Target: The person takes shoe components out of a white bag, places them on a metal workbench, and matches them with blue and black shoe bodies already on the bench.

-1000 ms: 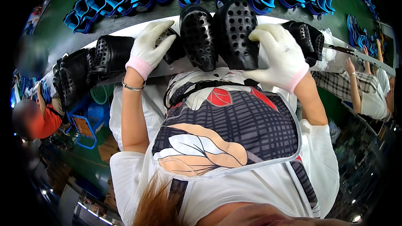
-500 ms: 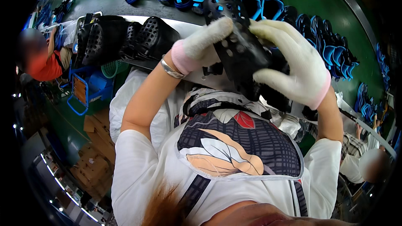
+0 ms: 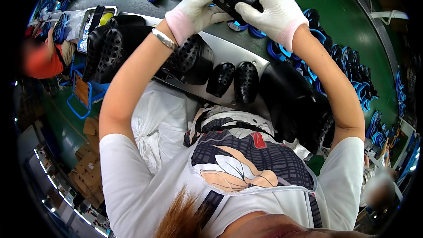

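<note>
A black foam clog [image 3: 227, 3] with round holes is held up over the green surface, tilted so that its far end reaches the upper edge. My left hand [image 3: 198, 8], in a white glove with a pink cuff, grips its left side. My right hand [image 3: 276, 14], gloved alike, grips its right end with thumb in front and fingers behind. Below, on the metal ledge [image 3: 260, 60], lie two small black perforated pieces [image 3: 221, 79] side by side. Larger black perforated clogs [image 3: 191, 59] sit left of them, and smooth black clog-like shapes [image 3: 288, 99] to the right.
Rows of black-and-blue shoes [image 3: 346, 61] stand along the green surface [image 3: 335, 2]. At left are more black clogs [image 3: 125, 48], a metal tray [image 3: 83, 35], a blue-framed stool [image 3: 81, 92] and cardboard boxes [image 3: 88, 172]. A white bag [image 3: 161, 125] lies by my left side. Co-workers sit at both sides.
Both hands have moved up and away from my body with the clog, which has turned to a flatter slant. The ledge and the two small pieces have come into sight.
</note>
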{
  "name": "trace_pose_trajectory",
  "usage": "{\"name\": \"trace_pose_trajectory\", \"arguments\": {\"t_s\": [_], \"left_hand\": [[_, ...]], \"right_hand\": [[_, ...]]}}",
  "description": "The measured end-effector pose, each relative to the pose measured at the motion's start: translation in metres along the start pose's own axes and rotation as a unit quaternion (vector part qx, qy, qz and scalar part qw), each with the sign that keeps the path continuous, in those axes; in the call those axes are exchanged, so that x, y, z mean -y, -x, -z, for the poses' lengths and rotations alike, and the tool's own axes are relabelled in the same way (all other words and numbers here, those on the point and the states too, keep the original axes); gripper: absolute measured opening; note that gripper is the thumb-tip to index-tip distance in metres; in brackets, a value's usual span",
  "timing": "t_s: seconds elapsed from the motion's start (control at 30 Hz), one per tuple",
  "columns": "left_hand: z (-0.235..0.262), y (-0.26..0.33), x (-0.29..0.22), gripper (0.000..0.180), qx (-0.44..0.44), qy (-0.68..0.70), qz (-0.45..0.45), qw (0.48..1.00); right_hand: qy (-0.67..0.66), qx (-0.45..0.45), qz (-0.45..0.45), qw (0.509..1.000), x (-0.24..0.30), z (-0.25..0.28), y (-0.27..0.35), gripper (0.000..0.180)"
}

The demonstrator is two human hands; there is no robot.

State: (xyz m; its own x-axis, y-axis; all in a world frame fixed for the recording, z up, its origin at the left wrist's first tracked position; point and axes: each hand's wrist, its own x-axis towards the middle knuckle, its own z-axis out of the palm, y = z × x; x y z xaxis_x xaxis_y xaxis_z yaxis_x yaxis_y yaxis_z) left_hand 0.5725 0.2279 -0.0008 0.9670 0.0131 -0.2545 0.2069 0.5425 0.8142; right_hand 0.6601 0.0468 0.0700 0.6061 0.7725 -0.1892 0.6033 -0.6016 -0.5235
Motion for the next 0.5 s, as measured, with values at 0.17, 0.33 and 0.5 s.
{"name": "trace_pose_trajectory", "arguments": {"t_s": [0.17,0.33,0.5], "left_hand": [[0.025,-0.027,-0.024,0.069,-0.076,-0.385,0.036,0.919],[0.084,-0.091,-0.002,0.050,-0.045,-0.700,-0.283,0.654],[0.070,-0.127,0.014,0.042,0.033,-0.755,-0.200,0.624]], "right_hand": [[0.028,0.042,-0.059,0.997,-0.021,0.001,-0.013,0.058],[0.062,0.136,-0.123,0.981,-0.048,-0.024,-0.039,0.061],[0.064,0.176,-0.157,0.970,-0.047,-0.021,-0.055,0.061]]}}
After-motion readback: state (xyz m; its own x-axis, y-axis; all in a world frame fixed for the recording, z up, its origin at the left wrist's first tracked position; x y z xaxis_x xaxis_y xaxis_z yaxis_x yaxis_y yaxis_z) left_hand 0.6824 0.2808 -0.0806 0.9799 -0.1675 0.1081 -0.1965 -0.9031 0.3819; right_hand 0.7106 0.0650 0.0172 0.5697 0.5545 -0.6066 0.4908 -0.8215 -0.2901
